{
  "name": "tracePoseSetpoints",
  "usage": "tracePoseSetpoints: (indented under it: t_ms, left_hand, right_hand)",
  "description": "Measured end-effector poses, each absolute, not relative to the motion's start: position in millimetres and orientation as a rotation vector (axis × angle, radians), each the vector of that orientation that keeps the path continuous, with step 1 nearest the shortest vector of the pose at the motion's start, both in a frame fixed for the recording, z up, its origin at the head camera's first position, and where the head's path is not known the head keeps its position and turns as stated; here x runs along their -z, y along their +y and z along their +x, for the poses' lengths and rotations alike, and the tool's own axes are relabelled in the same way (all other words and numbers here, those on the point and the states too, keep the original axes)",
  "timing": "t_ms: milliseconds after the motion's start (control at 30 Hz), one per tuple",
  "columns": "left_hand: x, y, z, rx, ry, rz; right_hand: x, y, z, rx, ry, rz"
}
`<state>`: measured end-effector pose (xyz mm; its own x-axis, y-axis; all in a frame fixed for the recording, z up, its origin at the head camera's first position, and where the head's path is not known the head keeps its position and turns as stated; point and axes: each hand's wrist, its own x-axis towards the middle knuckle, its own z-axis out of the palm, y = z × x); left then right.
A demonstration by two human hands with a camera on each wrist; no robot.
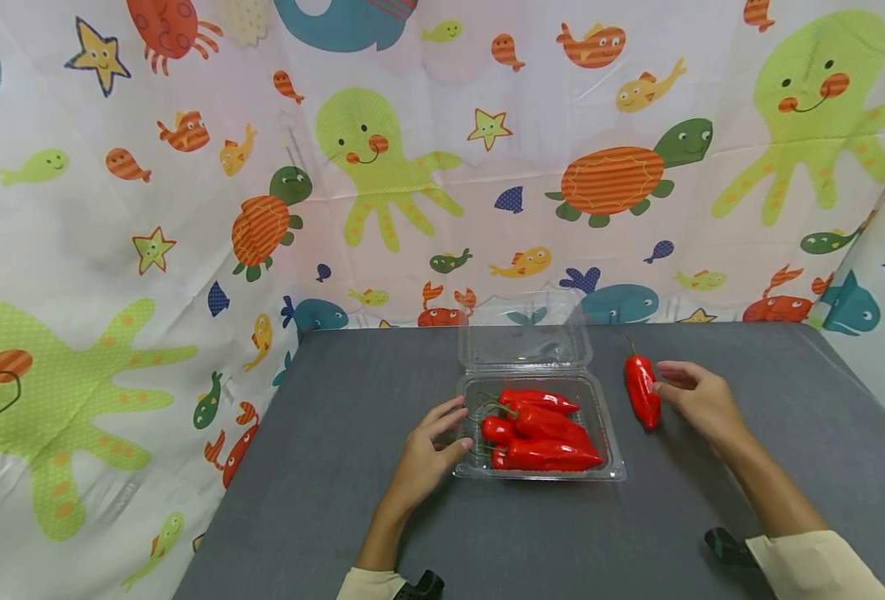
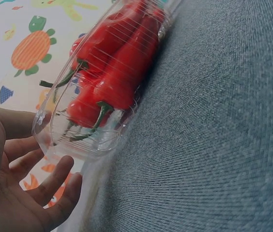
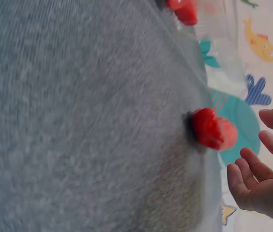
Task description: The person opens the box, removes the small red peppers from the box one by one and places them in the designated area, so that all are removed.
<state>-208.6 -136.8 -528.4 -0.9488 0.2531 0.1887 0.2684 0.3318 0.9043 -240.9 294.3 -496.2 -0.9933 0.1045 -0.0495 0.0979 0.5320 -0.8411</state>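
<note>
A clear plastic clamshell box (image 1: 613,450) stands on the table with its lid (image 1: 525,346) raised at the back. Several red peppers (image 1: 551,454) with green stems lie in its base, also seen through the clear wall as red peppers (image 2: 122,72) in the left wrist view. My left hand (image 1: 422,454) is at the box's left side, fingers spread and a digit touching the rim. One more red pepper (image 1: 641,392) lies on the table right of the box. My right hand (image 1: 701,404) is beside it, fingers loosely bent; the right wrist view shows a gap between fingertips and pepper (image 3: 214,129).
A dark grey cloth covers the table (image 1: 322,417). Behind it and along the sides hangs a white curtain (image 1: 412,183) printed with sea animals. Each wrist wears a small black device (image 1: 729,546) near a cream sleeve (image 1: 817,567).
</note>
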Motion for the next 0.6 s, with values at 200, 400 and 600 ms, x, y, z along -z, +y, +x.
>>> tracePoseSetpoints:
  t_ms: [200,400,600]
  left_hand:
    - [526,-136,-208,1.749,-2.550,-0.481]
    - [525,-135,-207,1.750,-2.552,-0.482]
    - [527,-136,-208,1.746,-2.558,-0.481]
  right_hand:
    - [482,283,-233,-1.507,-2.736,-0.127]
    - [469,268,-224,-1.519,-2.736,-0.058]
    - [460,248,-211,-1.474,-2.729,0.043]
